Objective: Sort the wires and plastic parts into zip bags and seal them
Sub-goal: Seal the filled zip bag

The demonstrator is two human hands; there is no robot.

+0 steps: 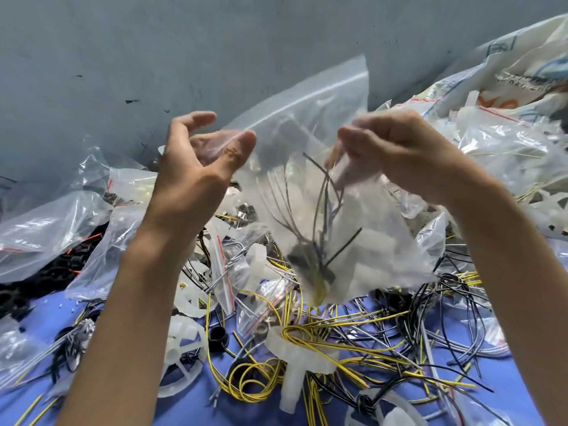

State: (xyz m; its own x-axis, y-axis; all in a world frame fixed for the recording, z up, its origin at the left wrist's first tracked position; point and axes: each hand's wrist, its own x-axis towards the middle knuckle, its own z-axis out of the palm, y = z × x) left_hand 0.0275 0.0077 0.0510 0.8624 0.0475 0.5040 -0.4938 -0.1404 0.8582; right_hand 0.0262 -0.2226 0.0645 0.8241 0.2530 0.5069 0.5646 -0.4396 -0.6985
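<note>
Left hand (196,161) pinched the wire-filled zip bag (307,124) at 9 o'clock, right hand (399,149) gripping at 3 o'clock, above the worktop (190,410).

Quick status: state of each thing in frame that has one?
zip bag, held up, dark wires inside, seal unclear
left hand, pinches bag's left corner
right hand, fingers curled, pinching bag's right side, blurred
small red-strip bag, lying in the pile, parts inside
yellow wires, loose, unbagged
white plastic part, loose on the table, yellow wire draped over it
</note>
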